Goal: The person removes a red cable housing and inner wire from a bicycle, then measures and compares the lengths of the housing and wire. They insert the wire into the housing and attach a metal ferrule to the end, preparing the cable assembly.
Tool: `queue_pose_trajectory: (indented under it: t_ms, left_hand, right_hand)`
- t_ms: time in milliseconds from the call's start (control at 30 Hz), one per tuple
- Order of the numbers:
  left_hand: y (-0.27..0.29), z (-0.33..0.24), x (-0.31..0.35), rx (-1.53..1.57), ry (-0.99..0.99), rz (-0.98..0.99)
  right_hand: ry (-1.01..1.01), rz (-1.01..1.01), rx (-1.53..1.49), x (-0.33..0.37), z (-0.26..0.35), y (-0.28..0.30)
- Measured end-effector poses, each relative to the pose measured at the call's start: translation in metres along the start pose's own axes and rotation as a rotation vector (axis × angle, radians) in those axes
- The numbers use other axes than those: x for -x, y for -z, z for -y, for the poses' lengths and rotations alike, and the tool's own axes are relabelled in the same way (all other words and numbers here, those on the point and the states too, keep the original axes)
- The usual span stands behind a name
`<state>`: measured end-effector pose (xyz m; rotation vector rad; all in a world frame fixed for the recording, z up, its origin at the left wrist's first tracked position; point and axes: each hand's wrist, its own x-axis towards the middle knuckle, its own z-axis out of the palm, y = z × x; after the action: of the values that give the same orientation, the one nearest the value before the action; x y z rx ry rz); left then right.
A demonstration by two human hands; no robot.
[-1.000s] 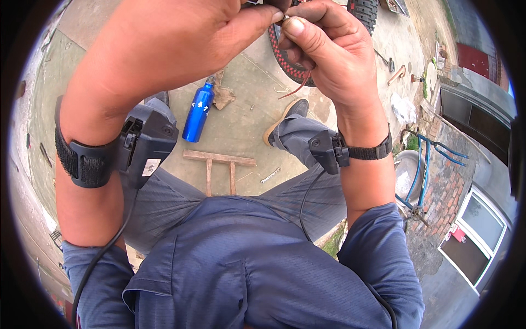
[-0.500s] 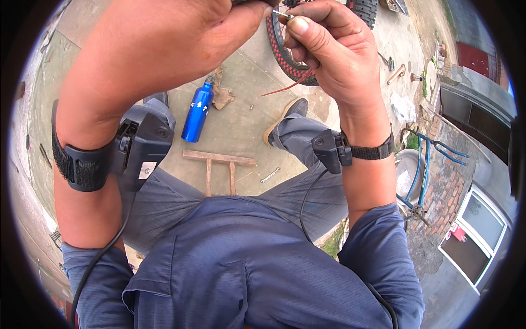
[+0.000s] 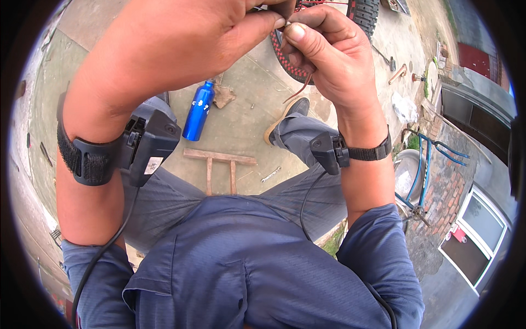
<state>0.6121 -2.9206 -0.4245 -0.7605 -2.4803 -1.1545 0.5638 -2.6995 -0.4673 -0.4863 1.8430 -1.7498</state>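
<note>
At the top edge, my left hand (image 3: 219, 41) is closed, its thumb tip close to my right fingertips. Something dark shows past its fingers, mostly cut off by the frame, and I cannot make out what it is. My right hand (image 3: 337, 60) pinches between thumb and forefinger the small pale tip of a thin piece. From under its curled fingers hangs a thin reddish-brown cord (image 3: 299, 92), its free end pointing down. Behind both hands stands a bicycle wheel (image 3: 293, 68) with a black and red checked tyre.
On the ground stand or lie a blue metal bottle (image 3: 198, 112), a brown rag (image 3: 223, 96), a wooden frame piece (image 3: 219, 157) and a wrench (image 3: 270, 174). A blue bicycle frame (image 3: 424, 170) leans at the right by a brick wall (image 3: 446, 189). A white plastic bag (image 3: 404, 107) lies nearby.
My hands have come closer together, and the shiny metal bit between them shows less. The cord's free end has swung right and now hangs more steeply. My left forearm has shifted slightly right.
</note>
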Motion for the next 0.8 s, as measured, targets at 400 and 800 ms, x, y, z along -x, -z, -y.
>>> queue_pose_trajectory:
  t_ms: [400, 800]
  left_hand:
    - [-0.001, 0.012, 0.006, -0.060, 0.001, 0.034]
    - [0.009, -0.002, 0.011, -0.020, 0.095, -0.012]
  right_hand:
    - [0.033, 0.025, -0.031, 0.000, -0.001, 0.002]
    - [0.030, -0.008, -0.037, 0.003, -0.006, 0.006]
